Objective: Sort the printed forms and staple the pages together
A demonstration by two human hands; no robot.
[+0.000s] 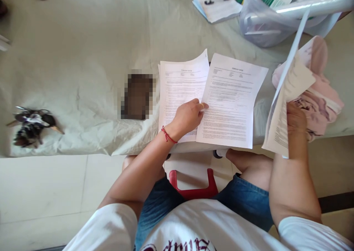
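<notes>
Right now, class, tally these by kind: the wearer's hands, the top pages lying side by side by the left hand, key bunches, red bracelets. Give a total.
Hands: 2 (left hand, right hand)
Top pages: 2 (left page, right page)
Key bunch: 1
Red bracelet: 1
Total: 6

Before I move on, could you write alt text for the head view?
A person's left hand rests where two printed sheets meet on a cloth-covered table, while the right hand holds up more papers. Keys lie far left, a pixelated dark object sits left of the sheets, and pink cloth and a plastic bag are at right.
</notes>
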